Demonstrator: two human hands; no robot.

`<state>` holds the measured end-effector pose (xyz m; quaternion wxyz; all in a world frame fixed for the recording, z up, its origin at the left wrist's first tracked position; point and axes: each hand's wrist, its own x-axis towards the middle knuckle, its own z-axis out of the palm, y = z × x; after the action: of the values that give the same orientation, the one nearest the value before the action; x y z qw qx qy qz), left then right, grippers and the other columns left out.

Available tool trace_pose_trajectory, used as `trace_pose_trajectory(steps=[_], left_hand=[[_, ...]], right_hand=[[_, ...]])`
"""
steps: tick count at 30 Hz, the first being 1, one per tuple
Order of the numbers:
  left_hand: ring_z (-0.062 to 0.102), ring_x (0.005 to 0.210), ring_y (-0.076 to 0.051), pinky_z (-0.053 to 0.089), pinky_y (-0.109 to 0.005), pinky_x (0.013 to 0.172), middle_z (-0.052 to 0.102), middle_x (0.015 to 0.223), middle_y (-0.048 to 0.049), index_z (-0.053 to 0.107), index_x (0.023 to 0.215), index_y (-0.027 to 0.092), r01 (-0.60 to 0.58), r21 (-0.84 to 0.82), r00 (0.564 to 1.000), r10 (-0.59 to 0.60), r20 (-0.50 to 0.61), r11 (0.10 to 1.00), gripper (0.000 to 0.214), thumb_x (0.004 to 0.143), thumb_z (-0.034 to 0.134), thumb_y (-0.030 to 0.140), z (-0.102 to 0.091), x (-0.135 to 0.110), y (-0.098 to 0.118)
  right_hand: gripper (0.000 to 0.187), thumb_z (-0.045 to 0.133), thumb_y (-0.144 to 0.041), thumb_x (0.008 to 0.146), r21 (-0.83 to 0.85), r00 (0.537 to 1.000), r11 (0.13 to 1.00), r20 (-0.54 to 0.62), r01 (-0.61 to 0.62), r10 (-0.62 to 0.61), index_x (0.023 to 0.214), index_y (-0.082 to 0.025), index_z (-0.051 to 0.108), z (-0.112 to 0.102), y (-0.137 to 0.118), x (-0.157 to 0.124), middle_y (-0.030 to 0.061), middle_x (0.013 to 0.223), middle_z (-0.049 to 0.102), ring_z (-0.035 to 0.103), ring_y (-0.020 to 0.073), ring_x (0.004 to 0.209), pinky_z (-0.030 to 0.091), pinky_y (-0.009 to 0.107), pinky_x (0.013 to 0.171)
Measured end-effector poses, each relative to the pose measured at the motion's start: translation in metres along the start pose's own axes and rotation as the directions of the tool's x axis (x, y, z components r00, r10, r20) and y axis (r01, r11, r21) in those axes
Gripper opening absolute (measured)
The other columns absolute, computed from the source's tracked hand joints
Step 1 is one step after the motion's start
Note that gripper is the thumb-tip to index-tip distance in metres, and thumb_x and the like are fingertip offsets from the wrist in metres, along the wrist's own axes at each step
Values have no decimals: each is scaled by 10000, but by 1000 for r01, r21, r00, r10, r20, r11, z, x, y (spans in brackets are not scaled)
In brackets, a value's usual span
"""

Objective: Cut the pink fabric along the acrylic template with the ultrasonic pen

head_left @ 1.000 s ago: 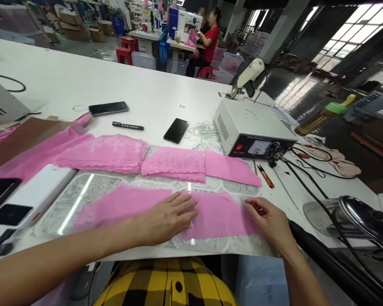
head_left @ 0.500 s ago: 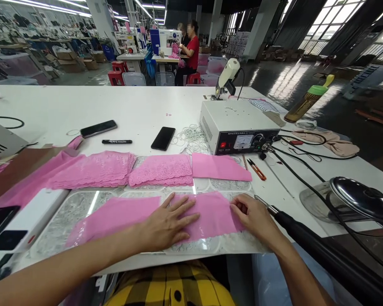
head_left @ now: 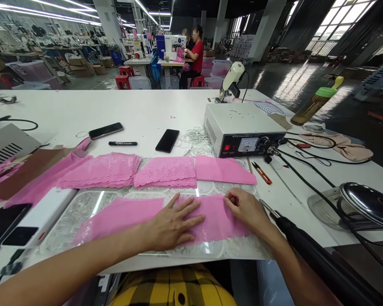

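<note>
My left hand (head_left: pixel 175 223) lies flat with fingers spread on a pink fabric piece (head_left: pixel 207 227), which rests on a clear template sheet over a lacy white layer (head_left: pixel 98 208). Thumb and fingertips of my right hand (head_left: pixel 242 208) pinch the upper edge of this piece, toward its right end. To the left lies another pink fabric piece (head_left: pixel 121 212), partly covered by my left forearm. A black-handled tool with a metal tip (head_left: pixel 293 231) slants just right of my right hand, apart from the fingers.
Behind lie two stacks of pink lace (head_left: pixel 98 170) (head_left: pixel 166 170) and plain pink pieces (head_left: pixel 225 170). Orange snips (head_left: pixel 262 173), a control box (head_left: pixel 245 127), a phone (head_left: pixel 167 140) and a marker (head_left: pixel 123 143) sit beyond. Cables (head_left: pixel 306 180) and a lidded jar (head_left: pixel 325 208) are at right.
My right hand has moved left and up along the fabric's edge, still pinching. My left hand stays flat on the same piece. The whole view has shifted slightly.
</note>
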<state>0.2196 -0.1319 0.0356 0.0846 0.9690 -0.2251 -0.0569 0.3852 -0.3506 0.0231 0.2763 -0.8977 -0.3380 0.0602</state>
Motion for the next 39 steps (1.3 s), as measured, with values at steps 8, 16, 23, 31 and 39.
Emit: trace_pose_trajectory(steps=[8, 16, 23, 31, 39], left_hand=[[274, 1462, -366, 114, -650, 1170, 250, 1594, -144, 368, 1505, 254, -16, 13, 1000, 16, 11, 1000, 566, 993, 487, 465, -1, 1, -4], [273, 1468, -337, 107, -608, 1187, 250, 1597, -127, 307, 1529, 285, -58, 108, 996, 65, -67, 993, 557, 1023, 382, 505, 3, -2, -9], [320, 1452, -317, 77, -578, 1199, 295, 1583, -127, 322, 1526, 278, -91, 191, 983, 119, -138, 977, 553, 1027, 365, 512, 10, -4, -16], [287, 1467, -311, 97, -561, 1202, 270, 1595, -122, 279, 1542, 257, -170, 169, 975, 190, -114, 971, 579, 1028, 367, 508, 3, 13, -13], [233, 1479, -356, 155, -589, 1179, 242, 1608, -99, 255, 1545, 320, -198, 117, 978, 203, -39, 973, 581, 1016, 395, 517, 5, 26, -10]], right_hand=[[135, 515, -303, 817, -15, 997, 1000, -70, -24, 23, 737, -216, 581, -2, 9, -6, 13, 736, 626, 554, 151, 650, 392, 285, 608], [244, 505, -373, 873, -25, 985, 999, -171, -21, 17, 1000, -207, 632, -13, 23, -52, 58, 916, 658, 602, 167, 697, 501, 314, 656], [208, 473, -267, 888, -81, 969, 995, -244, -62, 41, 1004, -229, 642, -11, 31, -77, 56, 927, 646, 610, 180, 707, 490, 320, 644], [186, 545, -315, 904, -76, 953, 996, -303, -40, 16, 981, -218, 684, -9, 29, -80, 35, 854, 636, 583, 137, 627, 504, 273, 606], [217, 526, -222, 915, -138, 912, 989, -398, 45, -97, 1044, -230, 700, -2, 31, -94, 45, 902, 633, 632, 129, 702, 514, 237, 599]])
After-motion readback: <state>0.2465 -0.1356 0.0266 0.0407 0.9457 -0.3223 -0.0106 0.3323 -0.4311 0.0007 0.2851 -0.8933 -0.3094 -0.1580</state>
